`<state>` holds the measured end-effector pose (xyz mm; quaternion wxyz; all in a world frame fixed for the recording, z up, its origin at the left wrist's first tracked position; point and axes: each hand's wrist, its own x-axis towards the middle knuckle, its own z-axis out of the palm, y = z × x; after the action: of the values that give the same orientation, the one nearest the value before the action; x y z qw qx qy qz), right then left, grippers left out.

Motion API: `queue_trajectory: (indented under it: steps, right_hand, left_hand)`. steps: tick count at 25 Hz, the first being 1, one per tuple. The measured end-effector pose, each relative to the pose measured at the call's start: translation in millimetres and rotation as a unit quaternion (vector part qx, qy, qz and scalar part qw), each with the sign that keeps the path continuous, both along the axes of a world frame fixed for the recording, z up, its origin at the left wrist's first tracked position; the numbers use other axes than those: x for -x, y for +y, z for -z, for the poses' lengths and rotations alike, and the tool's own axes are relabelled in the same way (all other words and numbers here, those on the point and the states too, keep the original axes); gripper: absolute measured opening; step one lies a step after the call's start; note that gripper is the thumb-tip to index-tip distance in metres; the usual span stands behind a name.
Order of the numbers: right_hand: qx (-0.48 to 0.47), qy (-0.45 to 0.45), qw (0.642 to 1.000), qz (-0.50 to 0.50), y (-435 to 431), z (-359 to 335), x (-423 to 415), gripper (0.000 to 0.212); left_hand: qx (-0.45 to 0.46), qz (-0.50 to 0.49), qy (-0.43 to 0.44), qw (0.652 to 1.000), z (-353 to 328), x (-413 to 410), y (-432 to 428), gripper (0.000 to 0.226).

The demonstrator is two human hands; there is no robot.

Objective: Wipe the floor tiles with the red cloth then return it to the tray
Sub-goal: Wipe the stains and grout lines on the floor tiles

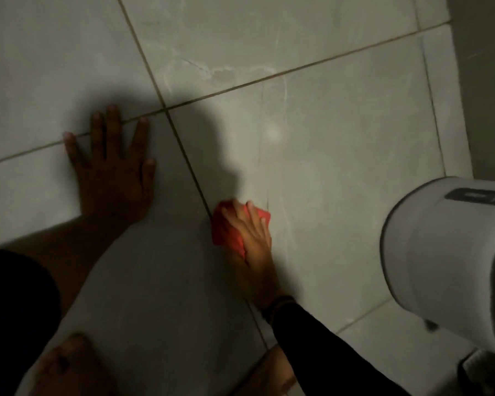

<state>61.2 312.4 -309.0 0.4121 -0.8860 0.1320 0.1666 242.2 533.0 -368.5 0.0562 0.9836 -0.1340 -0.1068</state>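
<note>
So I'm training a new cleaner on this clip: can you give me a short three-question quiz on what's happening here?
1. True or false: the red cloth is under the right hand.
2. What is the left hand doing? A) holding a tray B) resting flat on the floor tiles C) gripping the cloth
3. Fill in: the cloth lies beside a dark ____ line between tiles.

Key: 1 true; 2 B; 3 grout

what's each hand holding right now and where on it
The right hand presses the red cloth flat from on top, covering its right side. The left hand holds nothing, spread on the floor tiles.
</note>
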Motion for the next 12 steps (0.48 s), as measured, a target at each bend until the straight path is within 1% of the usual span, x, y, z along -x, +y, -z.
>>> queue_trajectory:
  steps: [1, 2, 3, 4, 5, 6, 7, 8, 9, 10, 11, 12]
  right_hand:
    - [-0.087, 0.013, 0.994, 0.071, -1, -16, 9, 0.050]
    - [-0.181, 0.031, 0.967, 0.175, -2, -33, 12, 0.040]
    - [-0.263, 0.064, 0.917, 0.293, -4, -52, 10, 0.036]
    - [-0.316, 0.096, 0.858, 0.392, -12, -75, 7, 0.035]
    - [-0.350, 0.117, 0.809, 0.457, -21, -100, 6, 0.035]
    - [-0.374, 0.125, 0.767, 0.506, -30, -124, 8, 0.034]
    - [-0.392, 0.118, 0.729, 0.549, -39, -150, 9, 0.030]
    - [-0.411, 0.098, 0.694, 0.583, -50, -180, 11, 0.024]
    - [-0.425, 0.071, 0.667, 0.607, -63, -213, 15, 0.020]
    - [-0.428, 0.047, 0.647, 0.630, -77, -243, 20, 0.017]
    - [-0.424, 0.029, 0.630, 0.650, -89, -267, 27, 0.017]
    - [-0.415, 0.016, 0.615, 0.670, -103, -286, 34, 0.020]
  left_hand:
    - [-0.014, -0.001, 0.026, 1.000, -12, 0, -5, 0.071]
    - [-0.030, -0.010, 0.067, 0.997, -24, 1, -9, 0.072]
    - [-0.038, -0.027, 0.121, 0.992, -39, 2, -16, 0.074]
    - [-0.032, -0.046, 0.178, 0.982, -59, 5, -31, 0.073]
    - [0.000, -0.066, 0.242, 0.968, -82, 12, -51, 0.068]
    - [0.063, -0.090, 0.324, 0.940, -112, 23, -77, 0.059]
    - [0.139, -0.107, 0.413, 0.894, -147, 37, -105, 0.048]
    - [0.210, -0.120, 0.486, 0.840, -186, 53, -133, 0.037]
    - [0.269, -0.123, 0.537, 0.790, -227, 70, -161, 0.025]
    - [0.312, -0.125, 0.568, 0.751, -265, 85, -186, 0.019]
    - [0.340, -0.117, 0.583, 0.728, -295, 96, -207, 0.015]
    - [0.354, -0.094, 0.581, 0.727, -323, 103, -226, 0.014]
